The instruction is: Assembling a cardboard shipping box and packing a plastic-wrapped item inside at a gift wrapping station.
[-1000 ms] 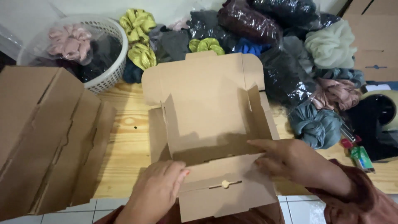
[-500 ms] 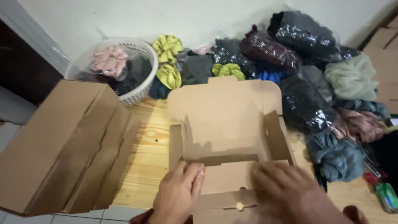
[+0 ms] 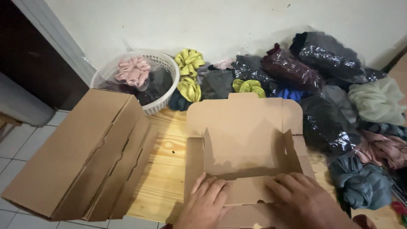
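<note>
A pale wooden counter (image 3: 163, 186) carries everything here, pushed up against a white wall. Along its back and right side runs a heap of bagged fabric bundles (image 3: 322, 80), dark, grey, maroon and pale green, some in shiny plastic, with yellow-green scrunchies (image 3: 189, 63) among them. On the left a stack of flat folded cardboard boxes (image 3: 80, 157) lies tilted, overhanging the counter edge above the tiled floor. In the middle sits an open cardboard mailer box (image 3: 243, 135), lid flap standing back towards the bundles, side walls raised, front flap folded in. Behind the stack, a white plastic basket (image 3: 163, 104) holds a pink scrunchie (image 3: 133, 72) and dark cloth. Both hands rest on the box's front flap at the near edge: the left hand (image 3: 207, 203) lies flat with fingers spread and pressing down, its grip pinching nothing, and the right hand (image 3: 299, 199) lies just beside it, fingers likewise splayed over the flap, palm down, gripping nothing, the two hands apart by a small gap
</note>
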